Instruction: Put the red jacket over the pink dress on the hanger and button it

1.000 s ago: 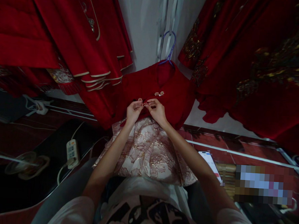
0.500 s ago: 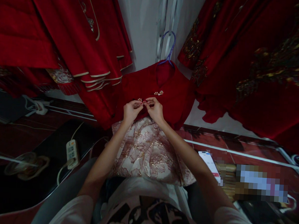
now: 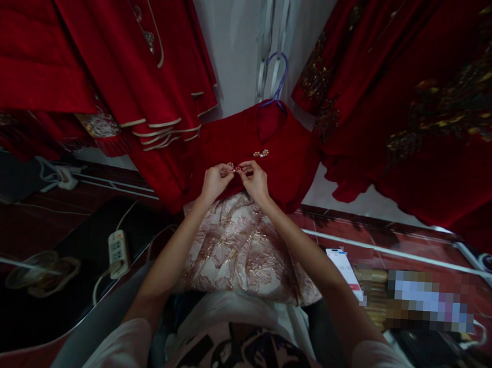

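A red top (image 3: 226,130) on a purple hanger (image 3: 282,78) is spread before me, with a pink-and-gold patterned brocade skirt (image 3: 242,250) below it across my lap. Both hands meet on the front of the top. My left hand (image 3: 216,182) pinches one side of a small pearl-beaded fastening (image 3: 230,165), partly covered by the fingers. From the other side, my right hand (image 3: 254,182) pinches the same fastening, thumb and forefinger together. Just above sits a second pearl-beaded fastening (image 3: 261,153). Exactly how the held parts join is hidden.
Red garments (image 3: 144,78) hang on the left, and more with gold embroidery (image 3: 442,107) on the right. A power strip (image 3: 119,254) and a cup with a straw (image 3: 32,270) lie on a black surface at left. A phone (image 3: 344,270) lies right, near a white rail (image 3: 392,253).
Both hands keep their pinch at the same place. My left hand and forearm have shifted very slightly; the top and skirt look unmoved.
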`<state>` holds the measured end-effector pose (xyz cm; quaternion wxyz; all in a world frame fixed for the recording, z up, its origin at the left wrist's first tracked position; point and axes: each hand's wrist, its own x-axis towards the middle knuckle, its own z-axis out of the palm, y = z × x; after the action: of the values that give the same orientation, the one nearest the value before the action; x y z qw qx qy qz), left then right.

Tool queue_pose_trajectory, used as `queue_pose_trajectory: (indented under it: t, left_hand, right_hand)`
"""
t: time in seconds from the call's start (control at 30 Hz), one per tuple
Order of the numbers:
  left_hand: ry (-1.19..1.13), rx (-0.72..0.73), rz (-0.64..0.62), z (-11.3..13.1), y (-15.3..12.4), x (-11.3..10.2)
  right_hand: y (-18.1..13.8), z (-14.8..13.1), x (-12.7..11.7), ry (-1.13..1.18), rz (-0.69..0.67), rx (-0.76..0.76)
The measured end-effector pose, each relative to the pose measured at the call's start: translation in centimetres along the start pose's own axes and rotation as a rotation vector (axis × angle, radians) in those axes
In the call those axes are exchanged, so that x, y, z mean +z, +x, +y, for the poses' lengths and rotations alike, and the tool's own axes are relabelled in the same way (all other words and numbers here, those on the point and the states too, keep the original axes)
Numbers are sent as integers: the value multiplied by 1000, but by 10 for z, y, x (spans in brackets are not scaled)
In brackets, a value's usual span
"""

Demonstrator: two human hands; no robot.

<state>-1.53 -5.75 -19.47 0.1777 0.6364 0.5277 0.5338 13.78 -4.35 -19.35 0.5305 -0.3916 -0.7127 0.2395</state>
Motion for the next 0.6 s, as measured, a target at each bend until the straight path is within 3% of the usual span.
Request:
queue_pose_trajectory:
  t: [0.3,0.47,0.6]
  left_hand:
    - [-102,9,4,-5,-7,4]
    - [35,-42,154,-27,-51,15]
    - [126,-30,111,-43,-86,26]
  right_hand:
    - [0,-2,-8,77,-63,50]
    - [-22,13,-37,132,-143,132]
    - [-45,29,-55,-48,-235,230]
